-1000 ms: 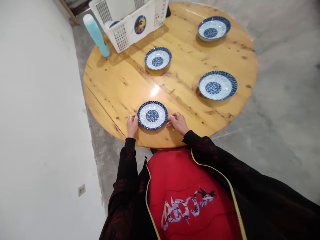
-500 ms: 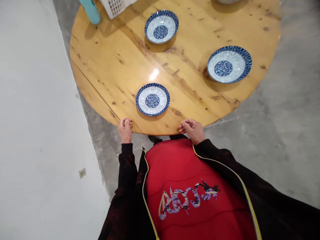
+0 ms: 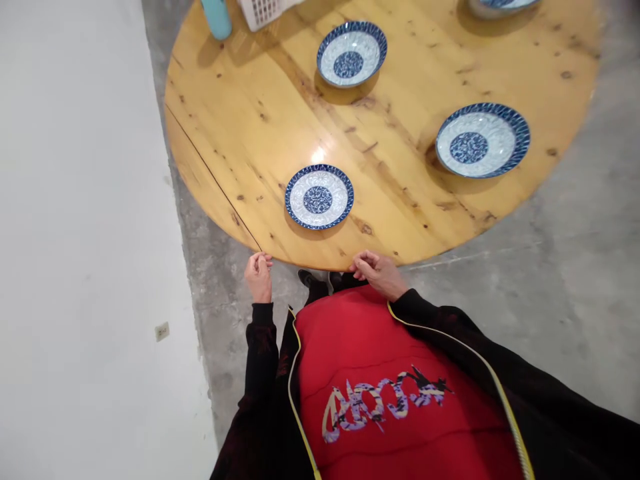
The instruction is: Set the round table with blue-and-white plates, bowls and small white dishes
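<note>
Left hand is at seven o'clock from the nearest plate, right hand at five. Both are curled loosely closed.

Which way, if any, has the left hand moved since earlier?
Yes: the left hand drew back from the nearest plate to the near edge of the table.

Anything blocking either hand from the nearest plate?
Nothing visible. Between the left hand and right hand, both by the near edge, and the plate there is only tabletop. The closest dish on the right sits off to the side.
</note>
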`<state>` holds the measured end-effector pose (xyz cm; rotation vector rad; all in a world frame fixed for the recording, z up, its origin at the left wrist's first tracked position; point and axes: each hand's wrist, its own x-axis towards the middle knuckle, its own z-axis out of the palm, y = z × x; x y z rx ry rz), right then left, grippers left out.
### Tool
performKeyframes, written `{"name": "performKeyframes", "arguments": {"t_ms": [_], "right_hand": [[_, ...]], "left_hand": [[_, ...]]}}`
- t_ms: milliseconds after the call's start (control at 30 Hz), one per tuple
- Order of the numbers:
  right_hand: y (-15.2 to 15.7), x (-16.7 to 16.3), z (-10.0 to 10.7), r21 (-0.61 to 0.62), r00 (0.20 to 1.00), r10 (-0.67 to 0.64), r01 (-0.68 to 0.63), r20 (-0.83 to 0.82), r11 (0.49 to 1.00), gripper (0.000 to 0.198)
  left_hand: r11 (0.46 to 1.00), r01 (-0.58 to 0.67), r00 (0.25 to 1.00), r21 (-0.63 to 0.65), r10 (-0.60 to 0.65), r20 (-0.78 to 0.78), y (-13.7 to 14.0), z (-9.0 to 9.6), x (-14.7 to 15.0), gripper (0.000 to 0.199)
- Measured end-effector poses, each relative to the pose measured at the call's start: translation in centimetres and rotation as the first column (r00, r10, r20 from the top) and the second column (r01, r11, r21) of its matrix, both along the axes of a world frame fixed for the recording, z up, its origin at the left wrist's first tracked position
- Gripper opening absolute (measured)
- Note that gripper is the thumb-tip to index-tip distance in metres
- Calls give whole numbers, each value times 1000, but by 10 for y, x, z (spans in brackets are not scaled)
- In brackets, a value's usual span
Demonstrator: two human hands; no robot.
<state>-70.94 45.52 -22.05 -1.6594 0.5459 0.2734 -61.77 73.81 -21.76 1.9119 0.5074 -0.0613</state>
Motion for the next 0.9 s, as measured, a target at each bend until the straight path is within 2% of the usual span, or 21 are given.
{"name": "performKeyframes", "arguments": {"t_ms": [133, 267, 433, 600, 733, 900], "right_hand": [[-2, 17, 5, -23, 995, 96, -95, 29, 995, 27], [-7, 23, 10, -54, 979, 181, -177, 88, 983, 14], [-28, 8, 7, -80, 992, 90, -83, 88, 993, 14], [-47, -13, 4, -63, 996, -35, 40, 82, 997, 13], [-51, -22, 2, -34, 995, -79, 81, 58, 996, 11], [-50, -25, 1, -17, 997, -45, 46, 63, 999, 11]], "left_hand": [[1000, 10, 1000, 11, -10, -4, -8, 7, -5, 19], [994, 102, 995, -46, -103, -12, -37, 9, 19, 20], [978, 137, 981, -160, -156, -117, -81, 2, 48, 28], [971, 163, 967, -178, -193, -168, -102, 1, 59, 42], [980, 93, 963, -176, -133, -233, -114, 9, 66, 36], [986, 86, 972, -146, -115, -204, -126, 16, 69, 27]]}}
